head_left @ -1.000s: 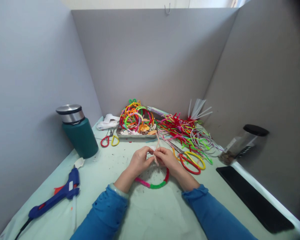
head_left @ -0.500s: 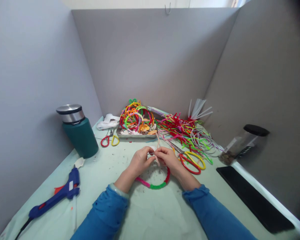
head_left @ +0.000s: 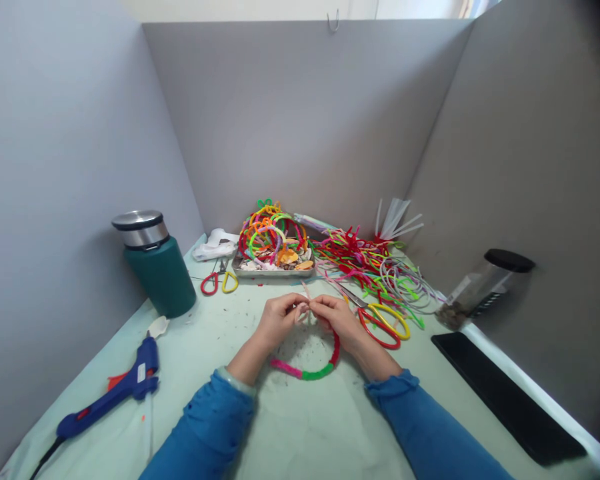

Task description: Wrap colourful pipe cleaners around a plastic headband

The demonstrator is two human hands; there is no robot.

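"Before we look at the hands, what do we have at the far left?"

"We have a blue glue gun [head_left: 123, 387] nearest us, a green bottle [head_left: 161, 280] beyond it, then a small pair of scissors [head_left: 220, 280] and the metal tray [head_left: 273, 273] on the far side."

"And our left hand [head_left: 276, 321]?"

"Its thumb and fingers are pinched together on a pale pink strip [head_left: 305, 291], held up between both hands, near the middle of the table."

"What has just changed there?"

"Half a second ago we had that strip's far end standing tall, up towards the tray. Now only a short bit pokes above our fingertips, leaning left, and a pale bend shows between them. We judge that the strip is being turned or twisted rather than merely held."

"Where is the coloured ring [head_left: 317, 375]?"

"Just on the near side of our fingers, its pink, green and red stretch curving round; our hands cover its far part, so we can't tell whether the strip joins it."

"Our right hand [head_left: 336, 320]?"

"Pinching the same strip, fingertips close against the left's. Just right of it lie the large scissors [head_left: 383, 322], with the tangled stems [head_left: 357, 250] farther off, and at far right a clear jar [head_left: 473, 293]."
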